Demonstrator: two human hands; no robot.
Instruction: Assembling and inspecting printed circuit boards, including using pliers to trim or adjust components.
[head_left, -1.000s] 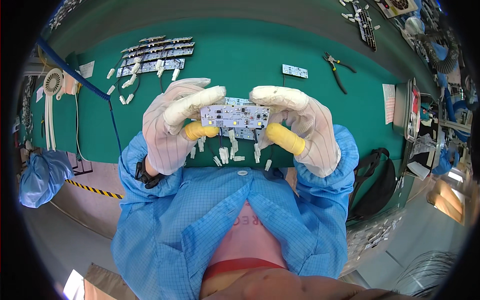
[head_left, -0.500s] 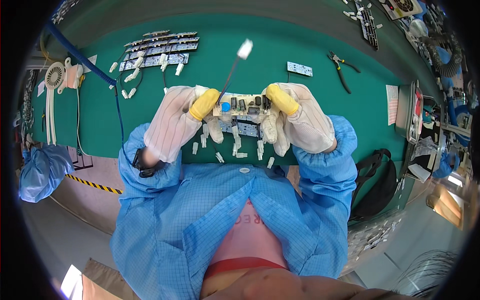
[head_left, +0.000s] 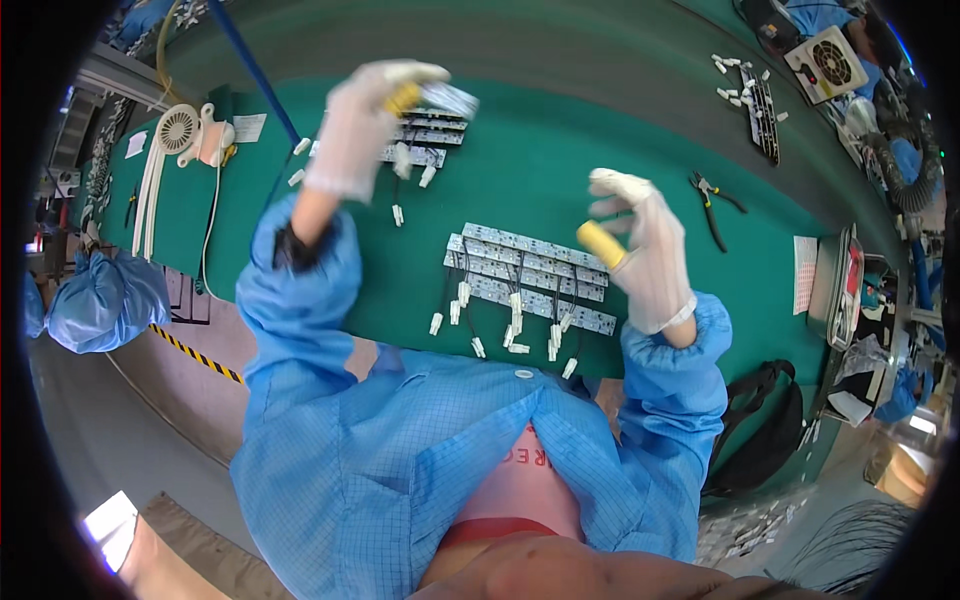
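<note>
Circuit board (head_left: 454, 99) at eleven o'clock
I see the left hand (head_left: 356, 132) pinching it; the right hand (head_left: 653, 252) — two o'clock — is unclasped.

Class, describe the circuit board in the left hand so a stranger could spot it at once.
On the green mat, find the left group of boards. Overlapping it in view, the gloved left hand pinches a pale, blurred circuit board. Unlike its neighbours, it is held in a hand.

The surface (head_left: 530, 185), hands (head_left: 358, 135) (head_left: 652, 255) and coat (head_left: 340, 470) are looked down on from close above through one head-worn fisheye lens, with straight edges bent toward the rim.
</note>
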